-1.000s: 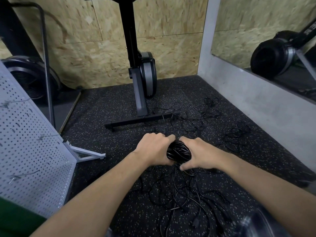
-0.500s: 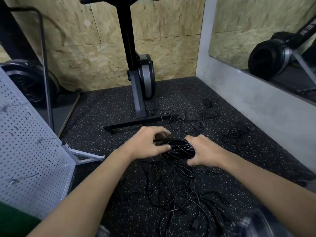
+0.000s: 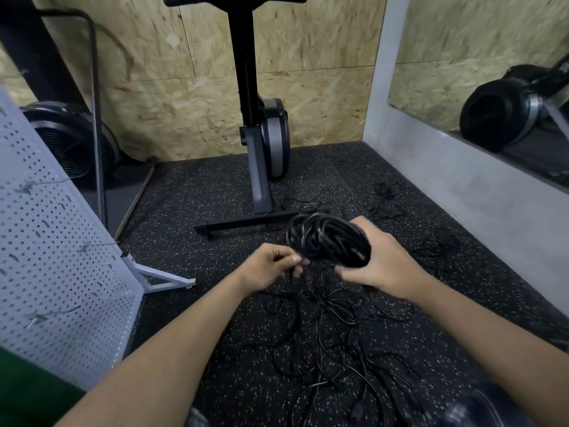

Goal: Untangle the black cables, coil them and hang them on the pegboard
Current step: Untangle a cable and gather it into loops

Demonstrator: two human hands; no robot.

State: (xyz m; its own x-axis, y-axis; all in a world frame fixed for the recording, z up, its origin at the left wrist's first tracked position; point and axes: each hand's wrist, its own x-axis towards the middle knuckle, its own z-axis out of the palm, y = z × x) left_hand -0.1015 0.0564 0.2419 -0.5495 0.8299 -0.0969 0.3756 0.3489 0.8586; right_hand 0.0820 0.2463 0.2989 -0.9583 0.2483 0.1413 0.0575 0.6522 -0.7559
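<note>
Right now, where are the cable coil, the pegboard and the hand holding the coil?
cable coil (image 3: 329, 241): head view, middle of the wound black loops.
pegboard (image 3: 61, 272): head view, bare perforated face.
right hand (image 3: 388, 266): head view, back of the hand gripping the coil.

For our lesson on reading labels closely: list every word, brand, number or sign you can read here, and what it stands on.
No text can be read anywhere.
On the exercise machine: no lettering shows.
On the pegboard: only holes and hooks.
On the coil of cable in the right hand: no print visible.
On the machine in the mirror: too blurred to tell.
</note>
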